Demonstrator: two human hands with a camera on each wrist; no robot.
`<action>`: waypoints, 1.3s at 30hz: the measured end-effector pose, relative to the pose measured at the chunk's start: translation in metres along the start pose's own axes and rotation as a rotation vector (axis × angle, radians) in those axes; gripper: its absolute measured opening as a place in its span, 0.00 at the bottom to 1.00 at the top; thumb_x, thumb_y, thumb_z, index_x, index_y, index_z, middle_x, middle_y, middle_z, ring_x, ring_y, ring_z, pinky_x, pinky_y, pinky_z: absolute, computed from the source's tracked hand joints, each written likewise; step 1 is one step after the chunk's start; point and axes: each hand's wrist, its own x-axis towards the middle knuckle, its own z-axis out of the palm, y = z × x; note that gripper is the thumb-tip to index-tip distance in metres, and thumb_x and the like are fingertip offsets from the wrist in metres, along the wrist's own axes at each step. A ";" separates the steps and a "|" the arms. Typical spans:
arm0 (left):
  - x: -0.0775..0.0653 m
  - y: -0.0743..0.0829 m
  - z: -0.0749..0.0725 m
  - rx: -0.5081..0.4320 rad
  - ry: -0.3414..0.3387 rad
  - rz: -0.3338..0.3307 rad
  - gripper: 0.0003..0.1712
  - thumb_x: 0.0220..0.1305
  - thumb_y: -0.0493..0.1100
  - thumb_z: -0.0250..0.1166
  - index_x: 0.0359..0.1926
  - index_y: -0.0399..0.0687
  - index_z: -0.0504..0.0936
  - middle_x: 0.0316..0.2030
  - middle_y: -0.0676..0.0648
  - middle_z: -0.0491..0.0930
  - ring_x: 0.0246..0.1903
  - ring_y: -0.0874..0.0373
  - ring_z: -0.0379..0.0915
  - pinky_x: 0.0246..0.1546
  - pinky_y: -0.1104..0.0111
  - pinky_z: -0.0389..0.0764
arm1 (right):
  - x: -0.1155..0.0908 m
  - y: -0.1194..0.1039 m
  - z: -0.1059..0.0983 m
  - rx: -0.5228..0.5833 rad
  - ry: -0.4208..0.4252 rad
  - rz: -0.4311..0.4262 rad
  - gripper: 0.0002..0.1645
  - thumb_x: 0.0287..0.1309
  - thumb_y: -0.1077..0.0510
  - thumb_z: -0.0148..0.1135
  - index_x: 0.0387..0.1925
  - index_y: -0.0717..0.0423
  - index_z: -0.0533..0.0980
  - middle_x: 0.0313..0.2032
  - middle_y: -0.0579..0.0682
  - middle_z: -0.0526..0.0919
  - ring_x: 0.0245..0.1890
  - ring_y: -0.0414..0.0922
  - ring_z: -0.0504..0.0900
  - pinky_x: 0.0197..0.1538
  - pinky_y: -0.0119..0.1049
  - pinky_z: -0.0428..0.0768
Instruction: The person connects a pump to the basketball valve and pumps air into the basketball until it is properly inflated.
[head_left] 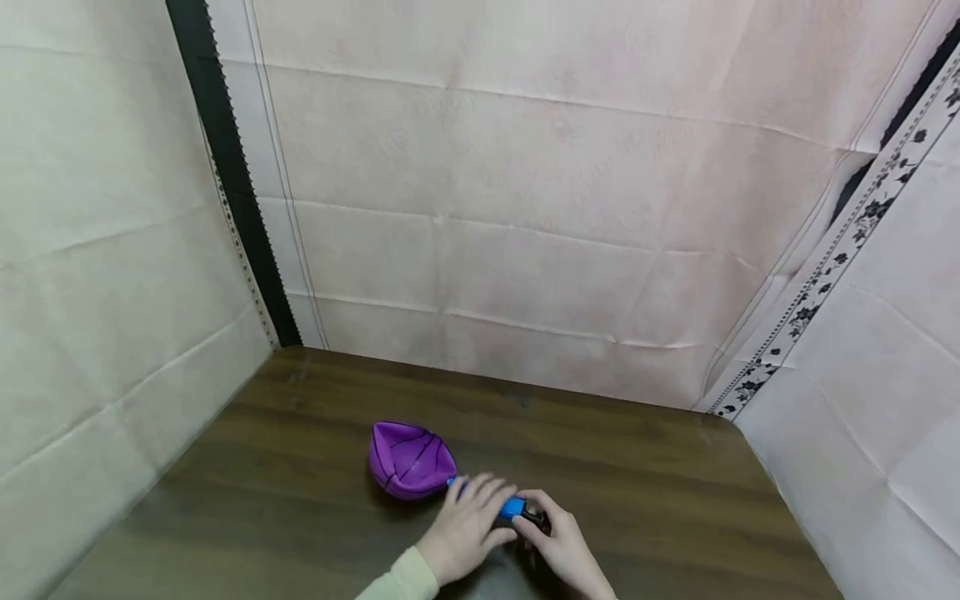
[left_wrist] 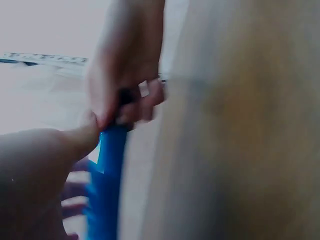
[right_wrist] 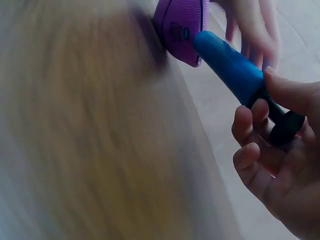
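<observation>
A ball pump point(right_wrist: 227, 65) with a blue barrel and a black handle point(right_wrist: 286, 128) is between my two hands, tilted in the right wrist view. My left hand point(head_left: 468, 529) holds the blue barrel point(left_wrist: 109, 175), its thumb near the black end. At that end my right hand point(head_left: 558, 542) grips the black handle between thumb and curled fingers point(right_wrist: 245, 120). A purple, caved-in ball point(head_left: 412, 462) with black seam lines lies just beyond the left hand. The barrel's far end comes up to the ball; whether they touch I cannot tell.
A brown wood-grain table point(head_left: 315, 467) lies under everything. Pale creased cloth point(head_left: 487, 167) hangs behind it and on both sides, with a dark strip point(head_left: 232, 175) at the left corner and a floral border point(head_left: 817, 283) at the right.
</observation>
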 end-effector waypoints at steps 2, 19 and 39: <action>0.001 0.005 0.008 -0.033 0.001 0.049 0.29 0.63 0.62 0.45 0.59 0.52 0.66 0.51 0.53 0.72 0.54 0.56 0.65 0.55 0.53 0.62 | -0.002 0.004 0.001 0.074 0.020 0.028 0.19 0.56 0.55 0.57 0.50 0.55 0.69 0.24 0.53 0.76 0.19 0.43 0.75 0.23 0.30 0.73; 0.003 -0.018 0.019 -0.138 0.086 0.017 0.17 0.63 0.59 0.44 0.50 0.67 0.69 0.40 0.62 0.71 0.44 0.65 0.68 0.49 0.57 0.63 | -0.025 0.006 -0.024 0.530 0.227 -0.146 0.06 0.55 0.69 0.53 0.35 0.66 0.75 0.16 0.45 0.71 0.11 0.43 0.62 0.13 0.34 0.64; 0.002 -0.025 0.015 -0.181 0.063 0.007 0.19 0.63 0.60 0.42 0.52 0.68 0.69 0.40 0.63 0.72 0.44 0.63 0.66 0.48 0.54 0.62 | -0.028 0.028 -0.041 1.012 -0.189 -0.536 0.23 0.66 0.71 0.23 0.50 0.65 0.66 0.21 0.61 0.53 0.18 0.51 0.50 0.18 0.40 0.47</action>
